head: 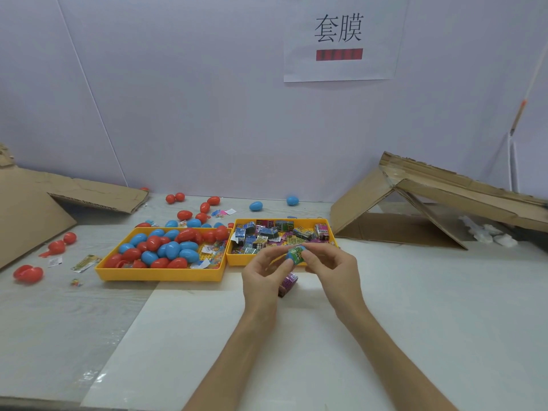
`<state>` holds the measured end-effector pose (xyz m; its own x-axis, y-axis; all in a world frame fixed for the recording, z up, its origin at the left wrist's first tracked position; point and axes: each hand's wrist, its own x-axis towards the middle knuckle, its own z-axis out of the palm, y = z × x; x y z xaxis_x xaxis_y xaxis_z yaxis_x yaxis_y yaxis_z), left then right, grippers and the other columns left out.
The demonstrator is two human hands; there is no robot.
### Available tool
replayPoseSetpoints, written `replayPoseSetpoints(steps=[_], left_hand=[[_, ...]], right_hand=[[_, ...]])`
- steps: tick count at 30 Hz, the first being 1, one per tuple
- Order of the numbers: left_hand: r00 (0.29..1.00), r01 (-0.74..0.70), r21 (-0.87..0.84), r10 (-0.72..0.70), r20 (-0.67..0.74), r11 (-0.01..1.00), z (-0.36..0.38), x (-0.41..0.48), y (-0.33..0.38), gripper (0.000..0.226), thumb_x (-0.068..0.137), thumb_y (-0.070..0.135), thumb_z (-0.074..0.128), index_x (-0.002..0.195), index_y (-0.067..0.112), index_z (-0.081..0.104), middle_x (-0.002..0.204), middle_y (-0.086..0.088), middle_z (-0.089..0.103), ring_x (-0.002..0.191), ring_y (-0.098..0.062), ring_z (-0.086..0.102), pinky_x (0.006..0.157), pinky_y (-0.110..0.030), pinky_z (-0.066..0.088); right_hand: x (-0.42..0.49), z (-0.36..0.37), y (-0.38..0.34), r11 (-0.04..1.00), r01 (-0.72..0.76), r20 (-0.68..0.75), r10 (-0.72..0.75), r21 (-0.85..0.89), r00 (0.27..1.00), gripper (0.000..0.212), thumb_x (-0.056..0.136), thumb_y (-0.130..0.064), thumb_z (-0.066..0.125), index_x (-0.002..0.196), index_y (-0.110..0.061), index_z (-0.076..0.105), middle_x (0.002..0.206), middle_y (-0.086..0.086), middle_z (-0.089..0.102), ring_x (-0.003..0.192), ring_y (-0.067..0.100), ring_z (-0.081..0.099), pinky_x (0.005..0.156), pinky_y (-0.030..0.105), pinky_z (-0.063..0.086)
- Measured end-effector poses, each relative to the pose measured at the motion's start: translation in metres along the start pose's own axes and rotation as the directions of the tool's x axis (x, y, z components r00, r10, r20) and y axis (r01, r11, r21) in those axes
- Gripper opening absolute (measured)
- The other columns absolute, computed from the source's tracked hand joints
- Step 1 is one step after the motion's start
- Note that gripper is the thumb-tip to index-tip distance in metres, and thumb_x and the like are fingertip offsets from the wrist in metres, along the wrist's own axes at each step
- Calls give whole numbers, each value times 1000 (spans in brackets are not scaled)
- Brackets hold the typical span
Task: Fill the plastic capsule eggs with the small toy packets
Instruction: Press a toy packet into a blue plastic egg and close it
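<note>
Plain pale wall with one paper sign [341, 40] taped up, white table [430, 307] below it, pretty basic workstation tbh. Two yellow trays sat side by side near the middle, touching: the left tray [160, 275] was heaped with red and blue eggs, the right tray [281, 221] with small packets, both piles too jumbled for me to count properly. My guess is they were parked right in front of the person so either hand could reach in without stretching. Both hands were up just in front of the right tray, working on one blue egg [290, 258]. The left hand [261, 274] pinched it between thumb and fingertips, and the right hand [329, 262] looked to be pinching a green packet [297, 253] and pushing it into the egg's open side, so I'd call this mid-stuffing and not closed up yet. One purple packet [287, 283] lay on the table directly under the hands, probably staged for the next egg. Behind the trays were loose eggs, maybe six red ones plus two blue ones off alone by the wall, and a few red ones on the far left, at least one of them lying open. Two cardboard pieces, one on the left [29, 209] and one on the right [415, 203], leaned at the table's sides, possibly as bumpers for runaway eggs.
</note>
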<state>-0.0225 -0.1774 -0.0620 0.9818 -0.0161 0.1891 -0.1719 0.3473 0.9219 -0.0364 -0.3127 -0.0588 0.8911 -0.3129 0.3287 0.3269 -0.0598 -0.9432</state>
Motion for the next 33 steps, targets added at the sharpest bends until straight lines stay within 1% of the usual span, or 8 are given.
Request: replayPoseSetpoints(steps=[5, 9, 14, 17, 20, 26, 30, 33], left_hand=[[989, -134, 158, 141, -34, 978, -1, -1, -1, 25, 85, -6, 74, 95, 16, 71, 95, 10, 76, 95, -7, 72, 75, -17, 56], [978, -199, 229, 209, -19, 953, 1, -3, -3, 29, 86, -9, 72, 92, 19, 70, 99, 9, 74, 100, -5, 70, 79, -15, 55], [975, -212, 276, 221, -2, 937, 0, -2, -5, 34, 86, -10, 70, 96, 22, 71, 99, 18, 73, 101, -2, 69, 81, -15, 55], [978, -201, 242, 206, 2, 949, 0, -2, -4, 37, 87, -11, 69, 102, 23, 71, 101, 17, 74, 102, -2, 69, 80, -14, 55], [981, -191, 213, 193, 13, 958, -1, -1, -4, 40, 86, -13, 67, 107, 21, 71, 106, 16, 74, 107, -2, 67, 83, -15, 55], [996, -94, 90, 94, 7, 992, -5, 3, -2, 34, 89, -3, 71, 112, 21, 71, 106, 11, 76, 105, -8, 70, 80, -21, 58], [999, 30, -62, -28, 42, 998, -5, 5, -3, 29, 93, 5, 69, 120, 15, 68, 113, -3, 75, 108, -21, 71, 86, -33, 59], [998, 44, -77, -41, 46, 996, -5, 6, -4, 27, 94, 5, 67, 121, 12, 67, 112, -8, 75, 107, -27, 72, 85, -35, 60]], right_hand=[[-4, 3, -1, 973, 138, -40, -147, -184, 988, 14, 85, -6, 78, 95, -16, 78, 91, -8, 76, 83, 8, 73, 72, 18, 56], [-5, 2, -2, 947, 185, -53, -206, -264, 977, 13, 81, -5, 81, 89, -15, 78, 84, -8, 74, 79, 6, 71, 70, 16, 55], [-3, 0, -2, 963, 118, -29, -129, -243, 991, 10, 80, -4, 81, 84, -12, 77, 80, -5, 74, 76, 8, 71, 69, 17, 55], [1, -2, -4, 983, 33, -5, -34, -179, 999, 13, 82, -5, 79, 82, -17, 74, 88, 0, 73, 79, 13, 71, 73, 23, 56], [1, -2, -4, 984, -10, 15, 12, -179, 1000, 16, 84, -6, 77, 80, -20, 73, 87, -3, 73, 76, 12, 71, 72, 25, 57], [1, 0, -6, 986, -78, 43, 85, -148, 995, 10, 88, -3, 73, 83, -12, 72, 87, -5, 72, 78, 12, 72, 74, 34, 62], [0, 0, -6, 992, -92, 70, 98, -81, 993, 12, 91, -1, 68, 83, -10, 69, 85, -2, 73, 82, 16, 73, 73, 34, 62], [0, 1, -6, 993, -109, 88, 112, -48, 990, 12, 92, 0, 66, 83, -8, 68, 88, 3, 73, 85, 20, 74, 75, 34, 62]])
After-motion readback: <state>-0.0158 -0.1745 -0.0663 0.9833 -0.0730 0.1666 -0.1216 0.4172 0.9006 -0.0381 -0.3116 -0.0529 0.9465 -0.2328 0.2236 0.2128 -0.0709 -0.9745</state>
